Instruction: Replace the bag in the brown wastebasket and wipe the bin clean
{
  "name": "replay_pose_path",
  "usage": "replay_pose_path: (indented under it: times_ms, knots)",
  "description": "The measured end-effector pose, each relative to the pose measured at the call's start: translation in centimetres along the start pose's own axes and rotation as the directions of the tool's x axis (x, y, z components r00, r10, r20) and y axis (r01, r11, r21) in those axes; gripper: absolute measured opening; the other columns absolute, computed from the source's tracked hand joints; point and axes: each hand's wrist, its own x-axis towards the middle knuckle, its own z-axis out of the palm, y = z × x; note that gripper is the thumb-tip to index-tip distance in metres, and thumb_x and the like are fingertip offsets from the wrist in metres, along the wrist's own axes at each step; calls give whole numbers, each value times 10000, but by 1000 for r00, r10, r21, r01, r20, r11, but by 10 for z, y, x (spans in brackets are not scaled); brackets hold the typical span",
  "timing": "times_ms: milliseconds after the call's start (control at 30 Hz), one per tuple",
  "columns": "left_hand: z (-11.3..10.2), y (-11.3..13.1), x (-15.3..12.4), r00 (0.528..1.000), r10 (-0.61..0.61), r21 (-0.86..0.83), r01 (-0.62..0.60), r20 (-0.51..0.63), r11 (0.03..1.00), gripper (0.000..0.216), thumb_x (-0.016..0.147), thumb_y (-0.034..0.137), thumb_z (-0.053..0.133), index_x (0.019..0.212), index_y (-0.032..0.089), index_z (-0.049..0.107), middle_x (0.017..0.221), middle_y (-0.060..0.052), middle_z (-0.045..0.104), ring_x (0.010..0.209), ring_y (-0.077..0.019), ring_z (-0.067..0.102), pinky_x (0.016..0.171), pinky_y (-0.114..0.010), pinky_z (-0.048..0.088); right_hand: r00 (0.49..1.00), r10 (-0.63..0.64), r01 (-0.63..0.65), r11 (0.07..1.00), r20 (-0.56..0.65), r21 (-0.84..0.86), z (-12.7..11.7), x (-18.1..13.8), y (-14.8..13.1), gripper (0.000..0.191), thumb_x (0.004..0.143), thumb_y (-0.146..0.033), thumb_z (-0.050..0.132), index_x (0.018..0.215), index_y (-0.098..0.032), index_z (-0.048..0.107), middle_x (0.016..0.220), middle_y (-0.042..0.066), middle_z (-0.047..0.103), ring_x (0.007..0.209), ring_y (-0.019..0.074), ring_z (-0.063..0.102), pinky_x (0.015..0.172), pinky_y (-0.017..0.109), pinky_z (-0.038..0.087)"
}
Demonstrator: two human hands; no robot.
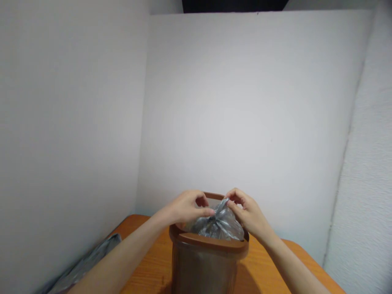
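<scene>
A grey translucent plastic bag (225, 226), gathered and twisted at its top, sits in the mouth of a bin (203, 269) with a brown rim and see-through brownish walls. My right hand (246, 210) pinches the bag's upper end between thumb and fingers. From the other side, my left hand (191, 206) has its thumb and curled fingers closed at the twisted neck of the bag; its fingertips are partly hidden. Inside the bag, the contents are too blurred to tell, though a yellowish patch shows.
The bin stands on an orange-brown wooden table (150, 265). Another grey plastic bag (92, 257) lies along the table's left edge, partly behind my left forearm. White walls (245, 102) rise behind the table and on both sides.
</scene>
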Motion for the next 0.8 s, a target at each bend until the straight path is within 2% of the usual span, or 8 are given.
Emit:
replay_pose_path:
  times_ms: [100,200,300,400,467,567,667,800]
  knots:
    - [9,3,1,999,7,118,-14,53,993,235,737,403,763,742,180,690,715,-6,704,663,-174,606,576,-249,385,1000,13,-13,1000,-3,-15,0,2,-5,99,870,-263,508,864,-217,595,801,13,647,750,195,589,698,341,454]
    - [9,0,0,1000,7,153,-11,28,988,201,785,369,721,737,179,677,715,-9,702,659,-172,604,565,-250,366,997,-71,69,994,-29,-79,-3,3,-12,156,865,-203,510,982,-211,613,992,56,662,942,222,579,826,379,432]
    - [6,-2,0,1000,17,183,-19,10,983,189,807,365,700,763,183,680,753,-13,714,698,-173,621,595,-247,385,962,-246,268,937,120,-225,1,2,-23,278,836,-172,589,1105,-241,609,1114,54,648,1092,240,520,937,413,365]
    - [6,0,0,1000,19,225,-19,2,974,184,823,366,680,769,190,692,750,-23,721,687,-175,627,596,-251,385,927,-233,338,856,293,-392,12,3,-28,220,809,-160,657,1014,-238,650,1023,57,680,1042,268,532,921,451,322]
    - [6,2,0,1000,12,266,-12,-2,964,164,815,353,681,767,197,699,748,-33,727,670,-181,630,584,-257,379,925,-201,334,836,323,-436,17,4,-26,122,826,-132,629,899,-223,665,933,60,695,979,265,553,903,460,305]
    - [6,4,-2,1000,-4,339,11,-21,941,90,793,290,678,763,207,699,759,-51,735,687,-208,645,610,-277,393,936,-189,303,862,297,-406,15,9,-17,106,834,-135,618,820,-227,667,867,48,702,931,249,571,910,463,290]
    - [1,1,-8,998,-27,403,51,-64,914,93,795,221,620,720,208,672,783,-81,734,742,-246,664,672,-309,416,966,-154,220,912,208,-347,2,12,-3,74,837,-187,620,798,-235,660,842,35,696,911,247,580,934,479,292]
    - [-9,-10,-19,986,-84,427,138,-143,894,93,774,165,562,713,210,617,757,-89,709,752,-269,663,664,-322,409,996,-47,60,985,82,-161,-19,9,21,144,895,-306,529,833,-218,625,844,45,687,860,237,613,851,432,417]
